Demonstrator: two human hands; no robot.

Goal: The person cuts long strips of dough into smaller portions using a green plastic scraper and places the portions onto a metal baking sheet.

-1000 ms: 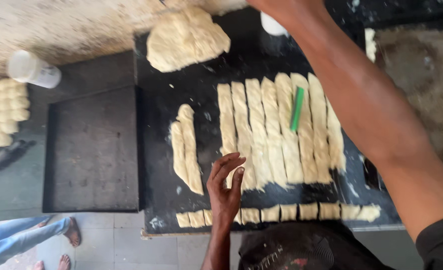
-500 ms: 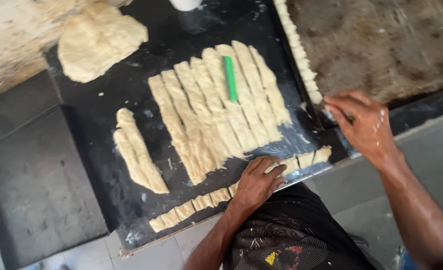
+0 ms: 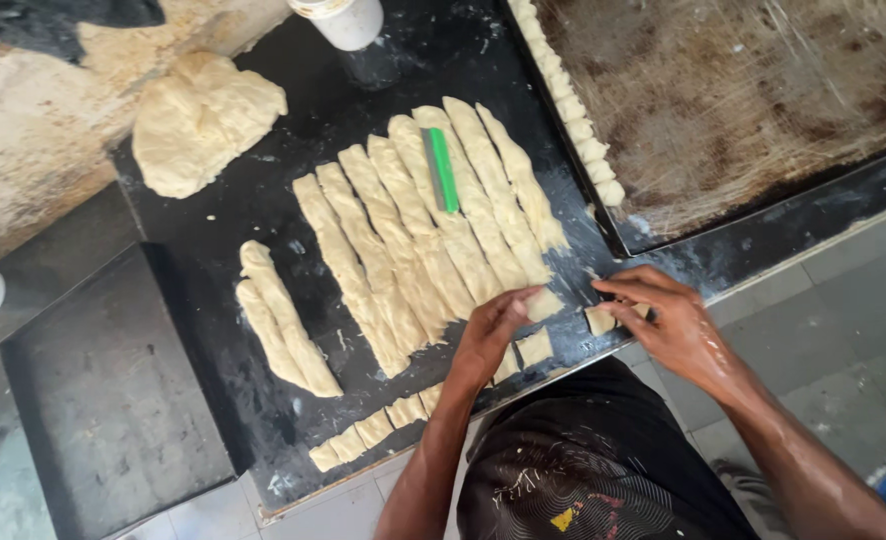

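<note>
A small dough piece is being pinched between the fingertips of the left hand, at the near end of the dough strips. A second dough chunk is lying just right of it on the dark tabletop, and the right hand is closing its fingers over it, thumb and fingers curled down onto the piece. The two hands are working near each other but apart, each clamped on its own bit of dough.

The strips are lying side by side, slanting away from the person, with a green scraper resting on top of them. Along the near edge of the tabletop a row of cut pieces is running leftward from under the left forearm. Two shorter strips are lying apart on the left, and a dough lump is sitting at the far left corner. A white cup is standing at the far edge.

On the right, a worn baking tray is holding a line of dough pieces along its left rim. An empty-looking dark tray is sitting lower on the left.
</note>
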